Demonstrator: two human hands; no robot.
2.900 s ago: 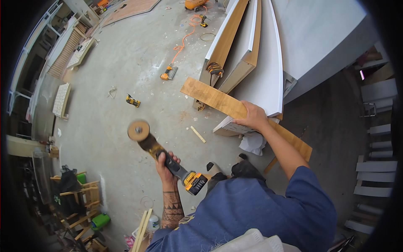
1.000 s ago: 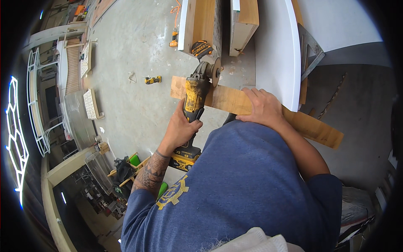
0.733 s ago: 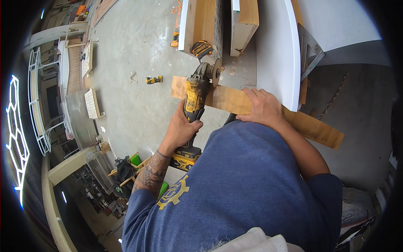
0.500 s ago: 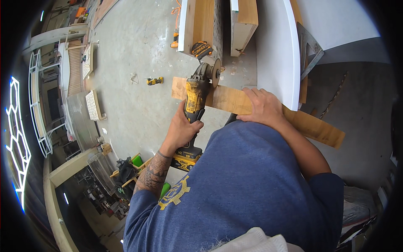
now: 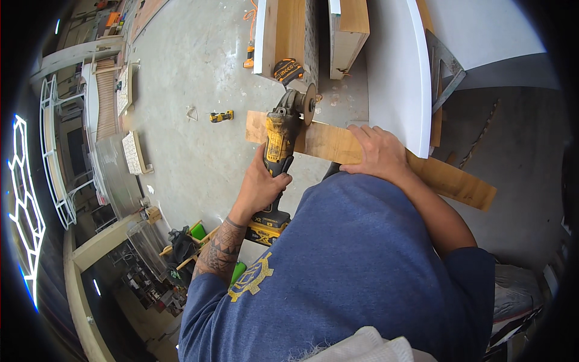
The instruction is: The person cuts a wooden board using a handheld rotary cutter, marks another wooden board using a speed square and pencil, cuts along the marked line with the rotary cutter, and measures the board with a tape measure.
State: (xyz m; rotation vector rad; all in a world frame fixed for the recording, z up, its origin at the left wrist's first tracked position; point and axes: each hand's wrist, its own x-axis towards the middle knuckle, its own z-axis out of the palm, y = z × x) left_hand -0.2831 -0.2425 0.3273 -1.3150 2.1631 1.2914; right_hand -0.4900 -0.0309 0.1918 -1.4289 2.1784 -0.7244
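Note:
My left hand (image 5: 263,185) is closed around the body of a yellow and black angle grinder (image 5: 280,140), its battery end down by my shirt. The grinder's disc (image 5: 309,104) stands near upright at the far edge of a narrow wooden board (image 5: 332,143); whether it touches the wood or spins I cannot tell. My right hand (image 5: 380,152) grips the board near its middle, thumb on the near side and fingers over the far edge. The board slants across in front of my body, its right end lower in view and passing below my right forearm.
A black and orange tape measure (image 5: 288,70) rests at the end of a white-edged wooden panel (image 5: 282,39), just beyond the grinder. More panels (image 5: 350,45) stand beside it, with a large white one (image 5: 401,72) to the right. A small yellow power tool (image 5: 221,116) lies on the concrete floor.

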